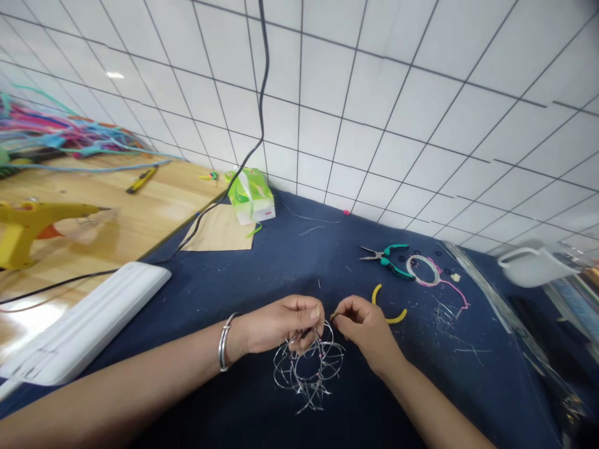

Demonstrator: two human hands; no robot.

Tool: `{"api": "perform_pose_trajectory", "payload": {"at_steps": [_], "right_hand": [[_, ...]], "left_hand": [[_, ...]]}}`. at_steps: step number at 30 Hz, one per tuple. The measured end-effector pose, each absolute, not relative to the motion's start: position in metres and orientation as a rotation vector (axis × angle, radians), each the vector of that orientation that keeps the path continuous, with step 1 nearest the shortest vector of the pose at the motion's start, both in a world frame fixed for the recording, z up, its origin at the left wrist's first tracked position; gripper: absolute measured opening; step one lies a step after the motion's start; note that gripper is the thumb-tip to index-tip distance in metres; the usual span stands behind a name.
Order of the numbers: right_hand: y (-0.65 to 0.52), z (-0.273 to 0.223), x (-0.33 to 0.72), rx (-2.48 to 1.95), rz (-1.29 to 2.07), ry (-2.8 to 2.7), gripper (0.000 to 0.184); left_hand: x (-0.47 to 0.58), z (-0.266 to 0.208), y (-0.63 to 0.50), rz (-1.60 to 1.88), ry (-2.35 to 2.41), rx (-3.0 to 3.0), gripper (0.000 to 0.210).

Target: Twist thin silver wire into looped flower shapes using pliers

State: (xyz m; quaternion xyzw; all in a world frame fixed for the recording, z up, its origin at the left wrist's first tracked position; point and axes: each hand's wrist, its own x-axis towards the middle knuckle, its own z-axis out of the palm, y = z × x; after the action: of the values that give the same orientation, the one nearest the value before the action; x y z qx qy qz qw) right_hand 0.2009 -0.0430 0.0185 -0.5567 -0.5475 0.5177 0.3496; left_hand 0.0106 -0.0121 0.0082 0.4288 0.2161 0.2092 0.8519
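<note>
A ring of looped silver wire [309, 368], with small pinkish spots along it, hangs from my left hand [287, 324], whose fingers are closed on its upper edge. To the right of the wire, my right hand [367, 327] pinches at a wire end beside the ring; the exact spot is too small to make out. Yellow handles [397, 317] of a tool show just behind my right hand, which hides the rest of it. Farther back lie pliers with teal handles [386, 257]. A silver bangle circles my left wrist.
Right of the pliers lies a spool with pink cord [423, 270], near loose wire scraps [444, 317]. At left are a white power strip [88, 324], a yellow glue gun [35, 224] and a cutter knife [141, 179]. A green tissue pack [251, 194] stands by the tiled wall; a black cable crosses there.
</note>
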Motion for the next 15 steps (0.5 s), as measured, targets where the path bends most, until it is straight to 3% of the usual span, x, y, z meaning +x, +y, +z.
{"api": "perform_pose_trajectory", "payload": {"at_steps": [8, 15], "right_hand": [[-0.05, 0.03, 0.191, -1.523, 1.086, -1.527, 0.007], [-0.049, 0.033, 0.188, -1.578, 1.126, -1.566, 0.004]], "left_hand": [[0.016, 0.015, -0.019, 0.339, 0.631, 1.079, 0.017], [0.019, 0.02, -0.022, 0.343, 0.748, 1.226, 0.016]]}}
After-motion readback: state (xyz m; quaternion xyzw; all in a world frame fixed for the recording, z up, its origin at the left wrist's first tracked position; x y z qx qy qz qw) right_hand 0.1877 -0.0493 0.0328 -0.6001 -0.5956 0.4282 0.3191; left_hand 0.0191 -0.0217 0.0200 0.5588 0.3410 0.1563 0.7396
